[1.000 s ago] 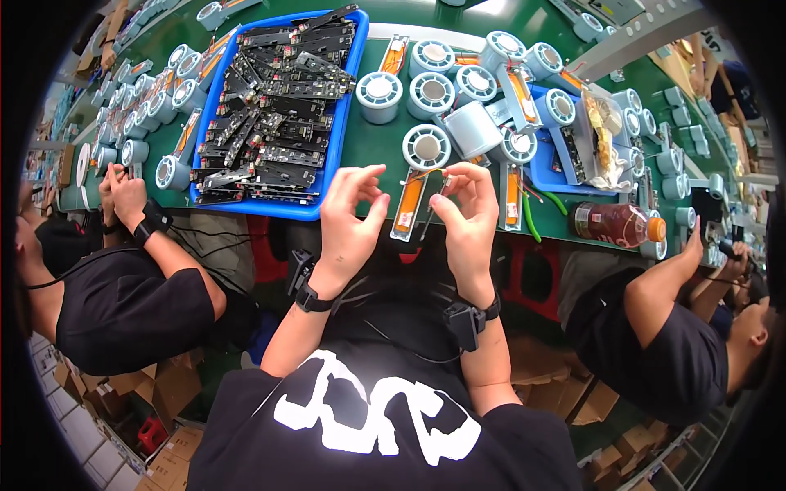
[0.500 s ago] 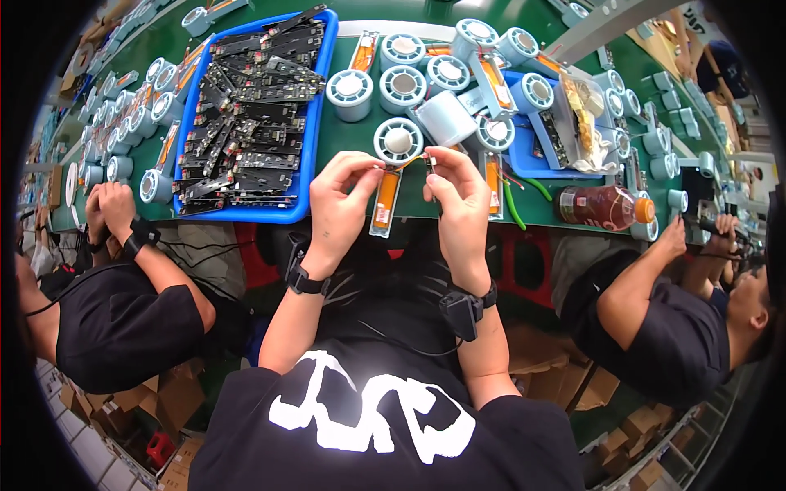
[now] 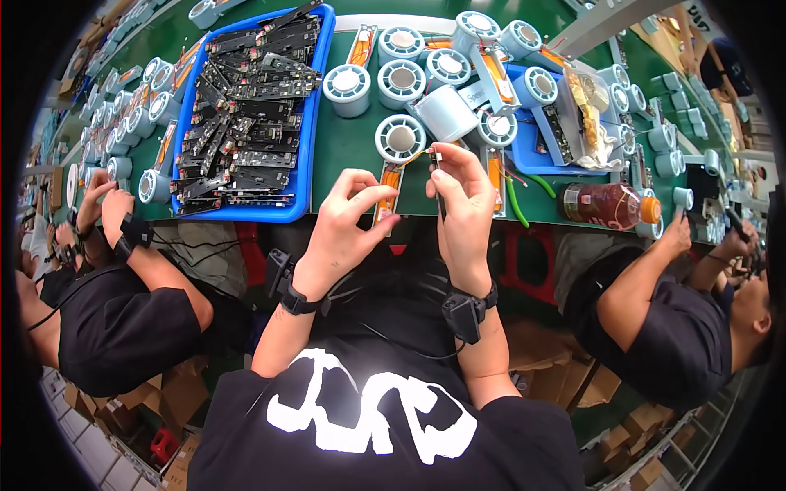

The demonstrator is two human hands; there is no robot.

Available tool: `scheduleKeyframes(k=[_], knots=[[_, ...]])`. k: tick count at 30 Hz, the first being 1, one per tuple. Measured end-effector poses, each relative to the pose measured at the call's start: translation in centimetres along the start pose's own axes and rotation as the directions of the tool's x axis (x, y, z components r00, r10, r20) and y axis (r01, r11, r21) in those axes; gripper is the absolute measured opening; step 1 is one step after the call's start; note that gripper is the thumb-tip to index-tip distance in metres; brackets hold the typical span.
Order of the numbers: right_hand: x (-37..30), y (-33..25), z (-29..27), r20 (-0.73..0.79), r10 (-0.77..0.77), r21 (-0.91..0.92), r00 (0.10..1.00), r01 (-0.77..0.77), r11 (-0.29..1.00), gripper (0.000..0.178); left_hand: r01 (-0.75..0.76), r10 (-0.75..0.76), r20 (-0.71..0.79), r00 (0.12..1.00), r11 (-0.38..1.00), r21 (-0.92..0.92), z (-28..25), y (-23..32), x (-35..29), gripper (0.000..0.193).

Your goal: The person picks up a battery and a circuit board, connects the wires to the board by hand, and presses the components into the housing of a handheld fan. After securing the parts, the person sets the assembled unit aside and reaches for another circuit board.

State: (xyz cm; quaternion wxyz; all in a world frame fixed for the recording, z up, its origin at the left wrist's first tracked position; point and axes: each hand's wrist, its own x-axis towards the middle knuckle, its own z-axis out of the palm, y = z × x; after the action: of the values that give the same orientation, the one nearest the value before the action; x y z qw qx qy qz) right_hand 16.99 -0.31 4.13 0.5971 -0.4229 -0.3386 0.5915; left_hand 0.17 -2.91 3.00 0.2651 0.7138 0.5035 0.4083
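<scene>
While right fingers (image 3: 458,161) pinch a black board (image 3: 435,162), left fingers (image 3: 362,177) gape and one bottle (image 3: 602,206) carries lettering.

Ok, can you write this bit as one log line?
left hand: open | right hand: holding black circuit board | ahead: pale-blue round housing

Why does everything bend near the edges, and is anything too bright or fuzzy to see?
Head view: the fisheye lens bows straight edges, like those of the green table, and leaves the corners black; head view: the white shirt print glares, almost without detail; head view: the left hand and right hand look fairly sharp, but the thin dark strip is too small to read.
</scene>
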Motion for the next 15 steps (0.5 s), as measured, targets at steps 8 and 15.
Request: scheduleKeyframes(k=[8,15], knots=[[0.1,0.0,0.1,0.027,0.007,-0.037,1.0,-0.006,0.999,0.03,0.166,-0.206,-0.142,0.968,0.953,-0.252,0.2,-0.9,-1.0,0.026],[0.1,-0.1,0.3,0.039,0.015,-0.017,0.999,-0.014,1.0,0.03,0.186,-0.449,-0.228,0.864,0.705,-0.684,0.8,-1.5,-0.7,0.019]])
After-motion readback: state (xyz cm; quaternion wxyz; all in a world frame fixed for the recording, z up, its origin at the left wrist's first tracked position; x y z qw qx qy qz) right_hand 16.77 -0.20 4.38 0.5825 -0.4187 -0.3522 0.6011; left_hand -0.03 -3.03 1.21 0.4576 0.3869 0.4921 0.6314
